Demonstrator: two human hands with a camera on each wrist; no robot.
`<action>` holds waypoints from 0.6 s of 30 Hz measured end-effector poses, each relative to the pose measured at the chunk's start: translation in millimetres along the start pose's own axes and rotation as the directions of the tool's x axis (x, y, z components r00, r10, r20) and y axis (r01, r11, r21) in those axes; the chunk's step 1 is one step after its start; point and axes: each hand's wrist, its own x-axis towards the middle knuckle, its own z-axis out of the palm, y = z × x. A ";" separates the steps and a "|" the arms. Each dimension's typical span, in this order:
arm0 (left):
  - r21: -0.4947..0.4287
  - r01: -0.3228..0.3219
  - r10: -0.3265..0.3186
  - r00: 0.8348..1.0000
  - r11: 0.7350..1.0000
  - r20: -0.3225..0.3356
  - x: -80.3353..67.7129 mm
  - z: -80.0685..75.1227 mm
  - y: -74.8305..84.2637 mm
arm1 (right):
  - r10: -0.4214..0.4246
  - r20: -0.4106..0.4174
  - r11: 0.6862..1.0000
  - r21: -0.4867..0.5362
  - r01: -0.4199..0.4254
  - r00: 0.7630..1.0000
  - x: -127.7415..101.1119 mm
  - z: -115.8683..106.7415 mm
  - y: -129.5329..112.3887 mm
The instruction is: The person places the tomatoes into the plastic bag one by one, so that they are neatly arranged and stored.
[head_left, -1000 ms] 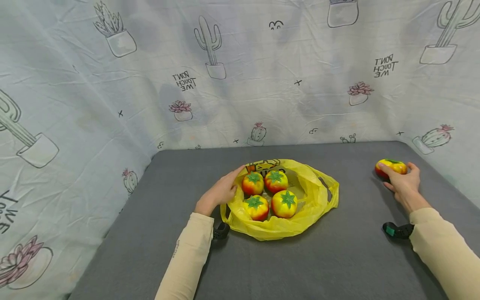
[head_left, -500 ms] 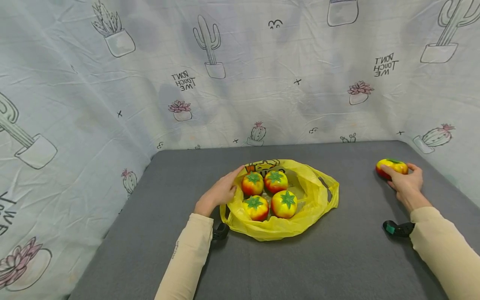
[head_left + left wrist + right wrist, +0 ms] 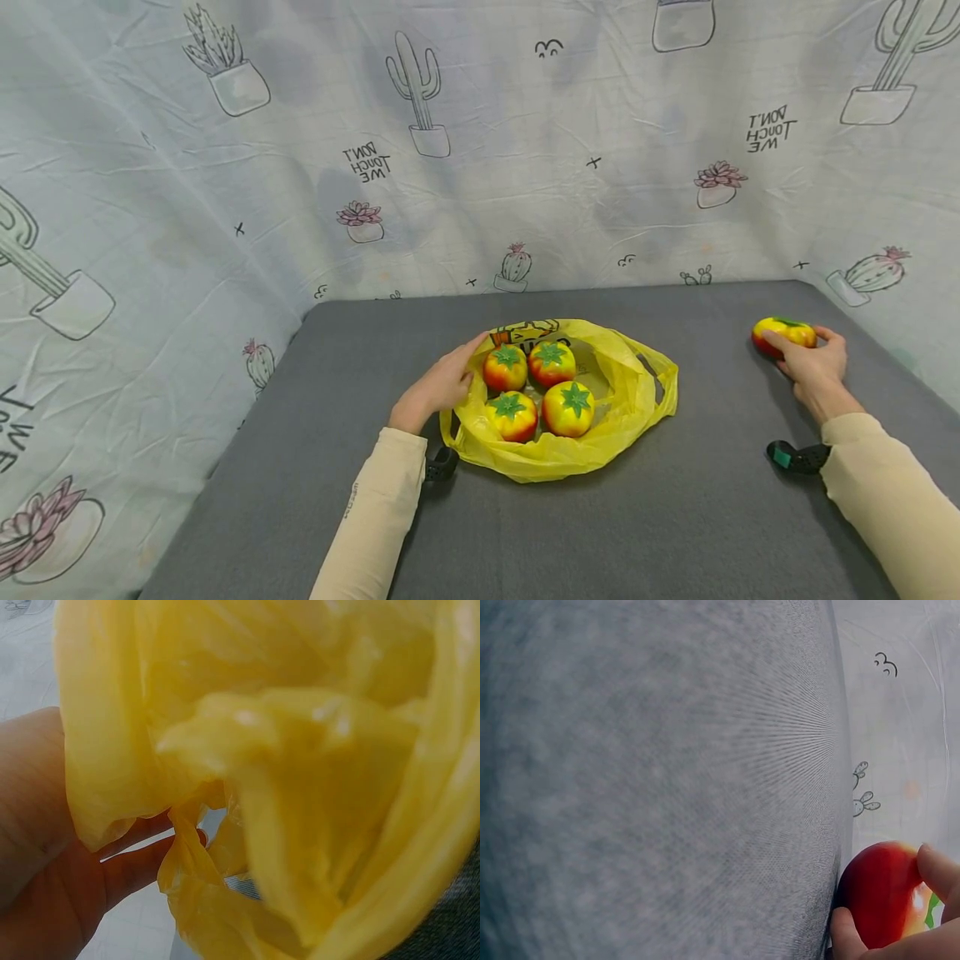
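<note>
A yellow plastic bag lies spread with its mouth up on the table, and several red-and-yellow tomatoes with green star-shaped tops sit inside it. My left hand holds the bag's left rim; the left wrist view has the yellow film covering part of the fingers. Far to the right, my right hand grips a single tomato between thumb and fingers. Seen from the right wrist, this tomato is close to the table surface; whether it touches cannot be told.
A dark grey table carries everything. Behind it and along its sides hangs a pale cloth printed with cacti. The bag's loose handle sticks out to the right, towards the stretch of table between bag and right hand.
Almost nothing differs. My right hand and the tomato have shifted very slightly to the right; the left hand and the bag stay in place.
</note>
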 end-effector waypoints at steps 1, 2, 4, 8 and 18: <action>0.001 -0.001 0.001 1.000 1.000 -0.001 0.0 0.0 0.1 | -0.002 0.000 1.000 0.002 0.002 1.000 0.3 -0.2 0.1; 0.001 -0.003 0.003 1.000 1.000 -0.001 0.0 0.1 0.1 | -0.004 -0.002 1.000 0.003 0.004 1.000 0.4 -0.4 0.1; 0.003 -0.004 0.004 1.000 1.000 -0.001 -0.1 0.1 0.2 | -0.003 -0.004 1.000 0.010 0.003 1.000 0.7 -0.8 0.1; 0.008 -0.005 0.005 1.000 1.000 0.000 -0.3 0.0 0.3 | 0.003 -0.005 0.999 0.054 -0.003 1.000 0.7 -1.6 -0.7; 0.023 -0.007 0.008 1.000 1.000 -0.006 0.3 -0.7 0.8 | -0.021 0.014 0.986 0.168 0.019 1.000 -2.8 -0.4 -4.8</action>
